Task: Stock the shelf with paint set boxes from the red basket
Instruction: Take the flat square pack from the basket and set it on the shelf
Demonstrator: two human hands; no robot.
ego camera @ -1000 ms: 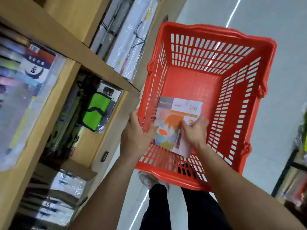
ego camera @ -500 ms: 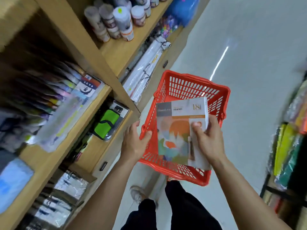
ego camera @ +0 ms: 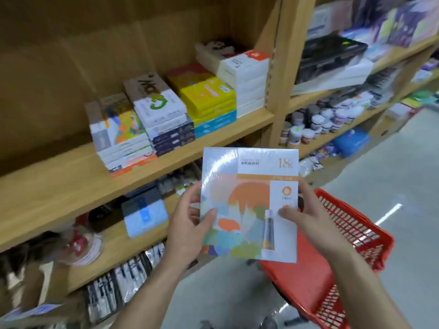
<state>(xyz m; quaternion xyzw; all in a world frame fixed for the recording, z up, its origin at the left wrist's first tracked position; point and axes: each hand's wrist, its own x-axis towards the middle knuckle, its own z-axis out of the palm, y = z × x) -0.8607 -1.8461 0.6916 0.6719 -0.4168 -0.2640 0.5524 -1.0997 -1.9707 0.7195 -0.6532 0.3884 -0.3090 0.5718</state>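
I hold a shrink-wrapped paint set box (ego camera: 247,205), white with an orange and teal picture and "18" on it, upright in front of the wooden shelf (ego camera: 166,160). My left hand (ego camera: 190,224) grips its left edge and my right hand (ego camera: 306,222) grips its right edge. The red basket (ego camera: 349,236) sits low on the right, behind and below the box, partly hidden by my right arm. A stack of similar paint set boxes (ego camera: 121,136) lies on the shelf, up and to the left of the held box.
More boxed sets are stacked on the same shelf: white and dark ones (ego camera: 161,112), yellow ones (ego camera: 209,96), white ones (ego camera: 244,74). Paint jars (ego camera: 316,124) fill the right bay. A blue box (ego camera: 145,212) and packaged goods lie on lower shelves. Grey floor (ego camera: 392,176) spreads to the right.
The box has come up out of the basket and my left hand has left the basket rim to take the box's left edge. My view has swung up to the shelf.
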